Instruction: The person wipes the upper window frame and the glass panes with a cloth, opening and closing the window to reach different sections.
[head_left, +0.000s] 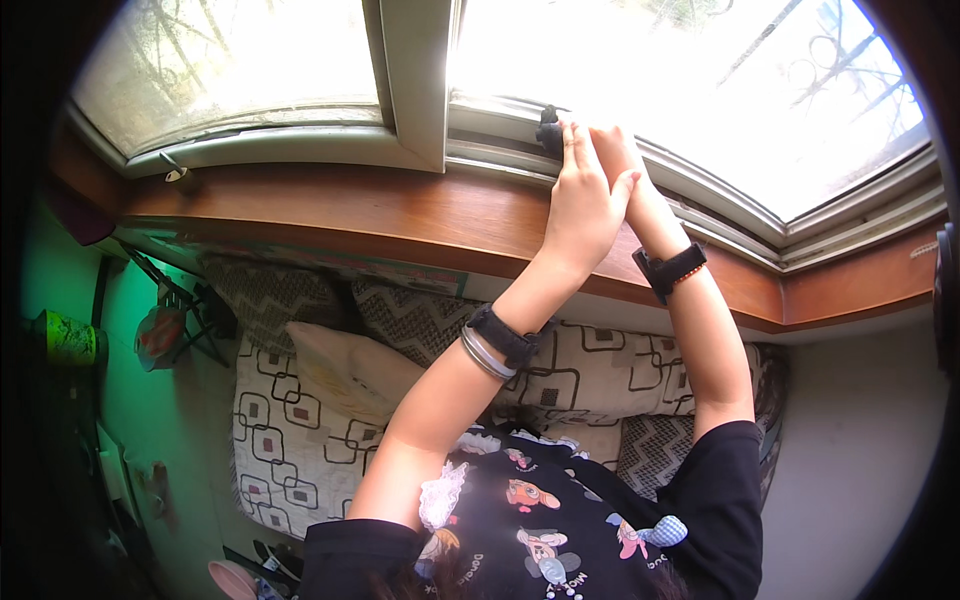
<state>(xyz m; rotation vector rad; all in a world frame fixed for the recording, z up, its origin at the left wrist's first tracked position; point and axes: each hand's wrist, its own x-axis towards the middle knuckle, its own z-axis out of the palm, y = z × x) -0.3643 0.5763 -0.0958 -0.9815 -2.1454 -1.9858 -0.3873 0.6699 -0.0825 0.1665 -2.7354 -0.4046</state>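
Observation:
A dark, crumpled cloth (550, 133) lies against the lower frame of the sliding window (502, 124), above its tracks. My right hand (616, 146) is bent into a grip at the cloth, its fingertips partly hidden behind my left hand (585, 199). My left hand reaches over the wooden sill, with straight fingers beside the cloth and its thumb against my right wrist. Whether the left fingers also hold the cloth cannot be told. Both wrists wear black straps, and the left one also has silvery bangles.
Below the hands runs the wooden windowsill (337, 202). A window handle (174, 171) sticks out at the left. Under the sill are a patterned couch cover (277, 427), several cushions and a pale pillow (349, 367). A folding rack with a bag (161, 336) stands at the left.

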